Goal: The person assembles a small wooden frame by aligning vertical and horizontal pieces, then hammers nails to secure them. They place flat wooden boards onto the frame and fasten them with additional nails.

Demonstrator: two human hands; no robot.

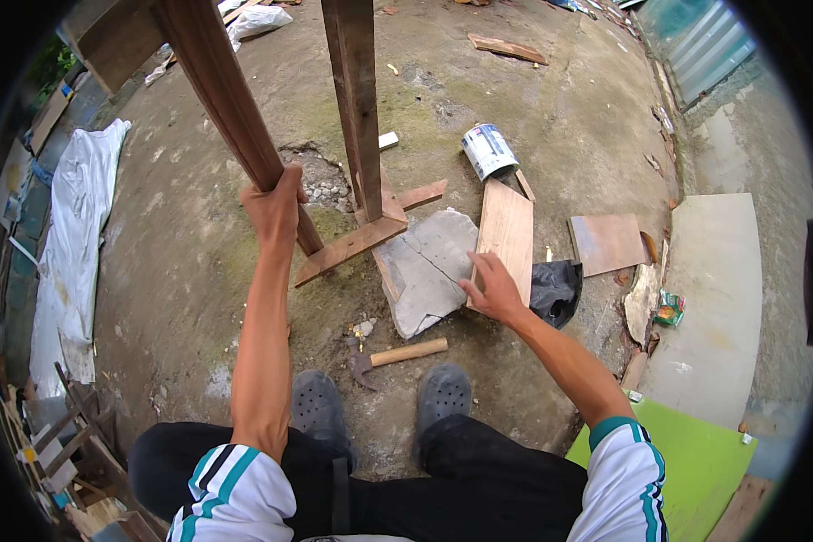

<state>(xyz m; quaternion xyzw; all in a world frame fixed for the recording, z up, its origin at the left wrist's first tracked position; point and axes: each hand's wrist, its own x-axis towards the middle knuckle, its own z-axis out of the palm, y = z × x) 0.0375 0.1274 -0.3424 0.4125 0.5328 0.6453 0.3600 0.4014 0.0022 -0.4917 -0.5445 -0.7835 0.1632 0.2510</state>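
My left hand (275,206) is closed round a dark brown wooden post (230,99) of an upright wooden frame. A second post (352,99) stands beside it, with a crosspiece (357,244) low down between them. My right hand (493,287) has its fingers apart at the near end of a light wooden board (508,230); whether it presses on the board I cannot tell. That board lies next to a cracked concrete slab (434,266). A hammer (406,352) with a wooden handle rests on the ground in front of my shoes.
A paint can (490,152) lies tipped at the board's far end. Right of the board are a black plastic bag (556,291) and a square wood piece (607,242). A green panel (677,461) is at lower right, a white sheet (79,217) at left.
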